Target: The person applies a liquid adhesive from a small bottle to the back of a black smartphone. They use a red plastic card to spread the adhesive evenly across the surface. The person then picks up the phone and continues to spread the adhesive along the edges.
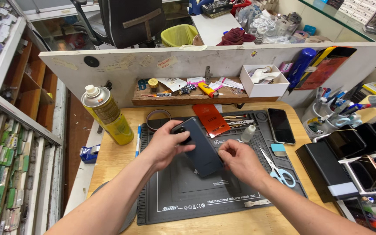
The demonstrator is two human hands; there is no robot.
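Note:
A dark blue-grey smartphone (203, 148) is held back side up, tilted, above a dark silicone repair mat (183, 196). My left hand (166, 143) grips the phone's upper end near the camera. At the phone's lower right edge, the fingers of my right hand (240, 161) pinch or press against it. Whether a small tool sits in those fingers cannot be told.
A yellow spray can (107, 115) stands at the left. On the mat lie an orange card (210, 119), tweezers (240, 122), a small dropper bottle (248, 133), blue-handled scissors (277, 169) and a second black phone (281, 126). Black boxes and phone parts crowd the right (327, 172).

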